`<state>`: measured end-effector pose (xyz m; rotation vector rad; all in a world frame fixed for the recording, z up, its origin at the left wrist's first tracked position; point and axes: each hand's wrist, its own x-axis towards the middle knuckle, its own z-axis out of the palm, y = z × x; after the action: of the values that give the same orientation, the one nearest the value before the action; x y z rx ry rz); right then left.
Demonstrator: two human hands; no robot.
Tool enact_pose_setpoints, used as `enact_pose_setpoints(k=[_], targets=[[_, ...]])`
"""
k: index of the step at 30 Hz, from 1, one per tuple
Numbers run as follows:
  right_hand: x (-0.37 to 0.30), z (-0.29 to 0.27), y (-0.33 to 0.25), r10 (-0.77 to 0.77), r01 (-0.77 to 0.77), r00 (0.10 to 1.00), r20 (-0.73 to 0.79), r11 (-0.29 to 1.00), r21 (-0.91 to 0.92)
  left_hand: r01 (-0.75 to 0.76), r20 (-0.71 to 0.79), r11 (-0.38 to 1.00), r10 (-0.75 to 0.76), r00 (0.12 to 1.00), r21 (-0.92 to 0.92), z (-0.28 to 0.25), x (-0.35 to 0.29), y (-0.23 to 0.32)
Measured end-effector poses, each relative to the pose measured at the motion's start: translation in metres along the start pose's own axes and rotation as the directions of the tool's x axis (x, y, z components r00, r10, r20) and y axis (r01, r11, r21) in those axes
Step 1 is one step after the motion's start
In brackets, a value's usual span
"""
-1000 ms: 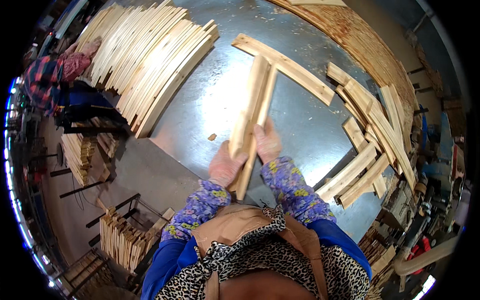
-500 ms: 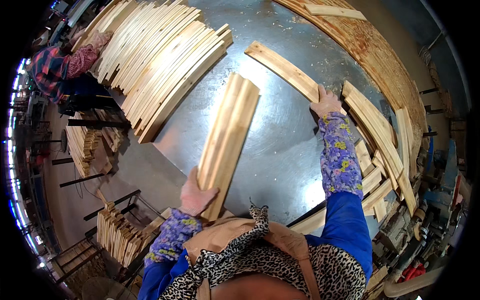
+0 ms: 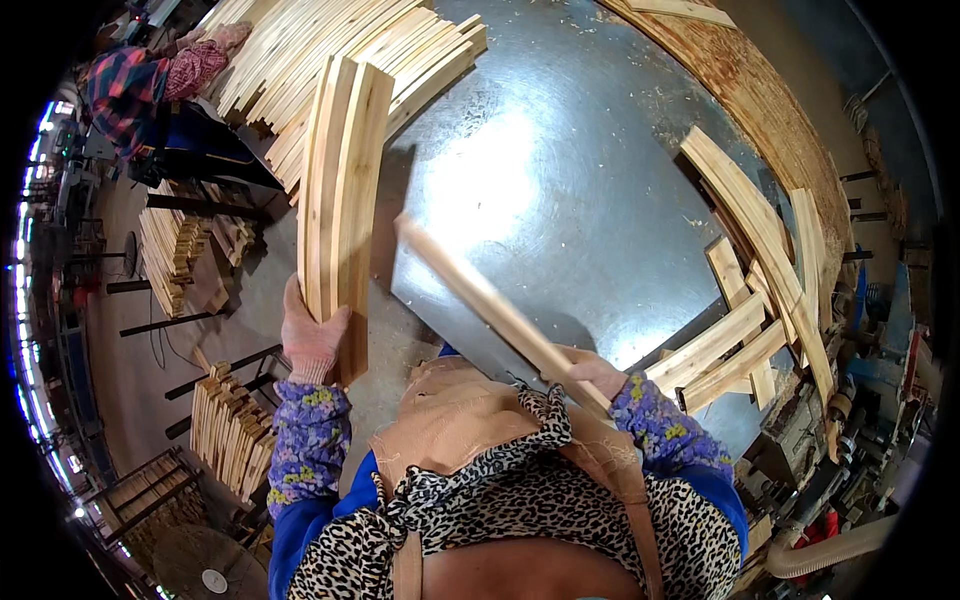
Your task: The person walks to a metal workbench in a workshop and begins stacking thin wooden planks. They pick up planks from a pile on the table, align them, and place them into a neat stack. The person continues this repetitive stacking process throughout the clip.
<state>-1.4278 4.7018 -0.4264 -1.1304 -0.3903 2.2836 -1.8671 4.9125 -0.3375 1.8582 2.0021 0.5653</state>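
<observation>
1. At the left hand (image 3: 314,335): bundle of pale boards (image 3: 345,180), face to face or side by side, exact count unclear. Hand clamped around the lower end, thumb across the face; probably gripped so to keep the pieces together and nearly upright.

2. At the right hand (image 3: 597,375), well apart from the left: single board (image 3: 480,300), clamped near its lower end, slanting up toward the left hand. Upper end blurred; contact with the table cannot be told. Low grip seemingly leaves its length free to swing.

3. Ahead of both hands: metal table (image 3: 600,150), bright with glare, flecked with chips.

4. Beyond the left hand: long row of strips (image 3: 330,40), packed closely, likely to stay orderly. Co-worker's hand (image 3: 230,38) at its far side.

5. Beyond and right of the right hand: loose boards (image 3: 750,210), crossed over one another, apparently laid within reach.

6. Left of and below the left hand: open rack (image 3: 180,388) of dark bars, bearing short boards (image 3: 225,430) set on edge in a tight row.
</observation>
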Motion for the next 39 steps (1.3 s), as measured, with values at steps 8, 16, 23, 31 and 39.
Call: enact_pose_setpoints(k=[8,16,23,31,39], targets=[[0.036,-0.037,0.022,-0.228,0.349,0.936,-0.268,0.692,0.632,0.009,0.381,0.935,-0.154,0.912,0.355,0.091,0.051,0.042],[0.162,0.046,-0.023,-0.409,0.425,0.628,-0.663,0.893,-0.148,-0.134,0.513,0.951,-0.030,0.858,0.279,0.110,0.118,0.054],[0.316,0.182,-0.163,-0.438,0.069,0.823,-0.362,0.709,-0.702,-0.554,0.447,0.801,0.420,0.790,0.226,0.086,0.209,0.036],[0.316,0.020,-0.226,-0.696,-0.094,0.569,-0.437,0.472,-0.876,-0.741,0.264,0.633,0.693,0.671,0.222,0.112,0.218,0.018],[0.171,-0.186,-0.403,-0.746,-0.656,0.394,-0.537,0.180,-0.733,-0.713,0.236,0.669,0.673,0.701,0.212,0.115,0.226,0.022]])
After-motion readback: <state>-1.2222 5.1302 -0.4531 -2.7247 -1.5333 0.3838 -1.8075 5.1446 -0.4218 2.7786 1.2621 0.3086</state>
